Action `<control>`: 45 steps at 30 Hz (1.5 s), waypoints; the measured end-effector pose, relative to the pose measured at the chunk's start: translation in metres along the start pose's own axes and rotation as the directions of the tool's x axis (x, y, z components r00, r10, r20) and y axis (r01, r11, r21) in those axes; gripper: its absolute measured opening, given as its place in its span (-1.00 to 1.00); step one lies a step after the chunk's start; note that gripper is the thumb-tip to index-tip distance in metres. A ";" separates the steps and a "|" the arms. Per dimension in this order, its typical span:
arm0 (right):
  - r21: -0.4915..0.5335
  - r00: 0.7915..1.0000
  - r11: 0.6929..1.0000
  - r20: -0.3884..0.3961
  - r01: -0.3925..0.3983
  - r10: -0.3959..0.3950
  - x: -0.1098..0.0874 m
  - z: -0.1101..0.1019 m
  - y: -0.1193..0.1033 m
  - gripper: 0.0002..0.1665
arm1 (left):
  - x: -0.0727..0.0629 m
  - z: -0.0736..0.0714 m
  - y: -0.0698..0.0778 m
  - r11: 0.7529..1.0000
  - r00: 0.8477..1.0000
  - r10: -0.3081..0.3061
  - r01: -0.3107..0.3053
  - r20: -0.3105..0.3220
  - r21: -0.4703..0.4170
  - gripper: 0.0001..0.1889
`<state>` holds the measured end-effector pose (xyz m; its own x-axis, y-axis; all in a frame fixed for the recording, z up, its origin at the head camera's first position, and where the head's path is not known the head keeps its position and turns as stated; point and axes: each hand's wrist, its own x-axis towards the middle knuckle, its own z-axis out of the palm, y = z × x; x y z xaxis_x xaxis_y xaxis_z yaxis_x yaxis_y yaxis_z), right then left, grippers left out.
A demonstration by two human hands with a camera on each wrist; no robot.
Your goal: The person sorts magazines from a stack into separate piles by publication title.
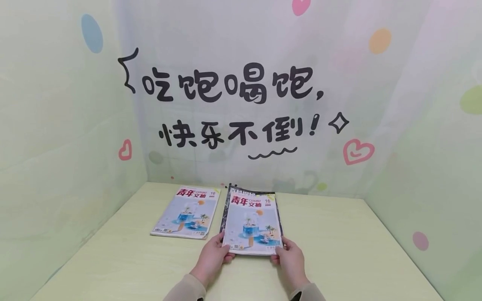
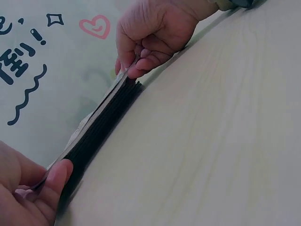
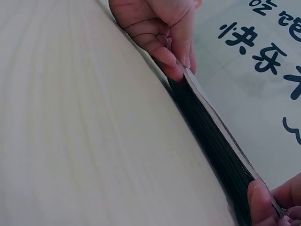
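Note:
A magazine with a blue popsicle cover lies over a thicker dark-covered pile, whose dark page edges show in the left wrist view. My left hand pinches the magazine's near left corner, thumb above and fingers beneath. At the near right corner, my right hand pinches it the same way. From the right wrist, the light edge of the magazine runs between both hands, over the dark edges. The far end of the pile sticks out beyond the top magazine.
A second magazine with the same cover lies flat on the pale wooden table, left of the pile. Printed fabric walls with black lettering and coloured shapes enclose the table at the back and both sides.

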<state>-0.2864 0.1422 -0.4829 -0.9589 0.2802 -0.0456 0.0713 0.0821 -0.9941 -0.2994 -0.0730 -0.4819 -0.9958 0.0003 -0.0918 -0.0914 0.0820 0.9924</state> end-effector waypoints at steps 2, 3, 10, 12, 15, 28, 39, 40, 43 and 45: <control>0.001 1.000 1.000 -0.008 -0.004 0.004 -0.001 -0.001 -0.001 -0.37 | -0.001 0.002 0.002 1.000 1.000 -0.005 0.005 -0.003 -0.006 -0.38; 0.002 1.000 1.000 -0.011 -0.004 0.004 -0.001 -0.001 -0.002 -0.37 | -0.002 0.004 0.003 1.000 1.000 -0.008 0.008 -0.007 -0.010 -0.38; 0.096 0.998 0.995 -0.054 0.015 -0.010 -0.001 -0.010 -0.004 -0.38 | -0.004 0.016 0.006 0.997 1.000 0.011 -0.012 -0.007 -0.070 -0.39; 0.147 0.998 0.989 -0.066 0.012 -0.002 0.001 -0.013 -0.004 -0.39 | -0.004 0.020 0.007 0.996 1.000 0.022 -0.022 -0.003 -0.082 -0.39; 0.221 0.997 0.975 -0.081 0.001 0.017 0.005 -0.020 -0.004 -0.39 | -0.003 0.029 0.010 0.996 1.000 0.029 -0.029 -0.001 -0.084 -0.39; 0.258 0.991 0.966 -0.128 -0.004 0.039 0.029 -0.069 -0.008 -0.37 | 0.012 0.081 0.023 0.995 0.996 0.064 -0.059 0.061 -0.086 -0.42; 0.271 0.989 0.963 -0.137 -0.009 0.048 0.051 -0.119 -0.002 -0.38 | 0.017 0.128 0.040 0.994 0.990 0.074 -0.063 0.121 -0.090 -0.46; 0.271 0.989 0.963 -0.136 -0.012 0.050 0.052 -0.123 -0.001 -0.37 | 0.017 0.131 0.041 0.994 0.989 0.068 -0.057 0.128 -0.089 -0.46; 0.282 0.989 0.959 -0.139 -0.014 0.055 0.055 -0.135 0.002 -0.35 | 0.016 0.140 0.041 0.996 0.986 0.068 -0.059 0.150 -0.065 -0.49; 0.293 0.988 0.956 -0.137 -0.021 0.064 0.056 -0.142 0.003 -0.34 | 0.015 0.146 0.040 0.997 0.983 0.074 -0.066 0.167 -0.049 -0.50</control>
<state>-0.3007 0.2938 -0.4747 -0.9054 0.4137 -0.0954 0.0081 -0.2079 -0.9781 -0.3173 0.0753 -0.4554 -0.9844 0.1730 -0.0308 -0.0255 0.0328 0.9991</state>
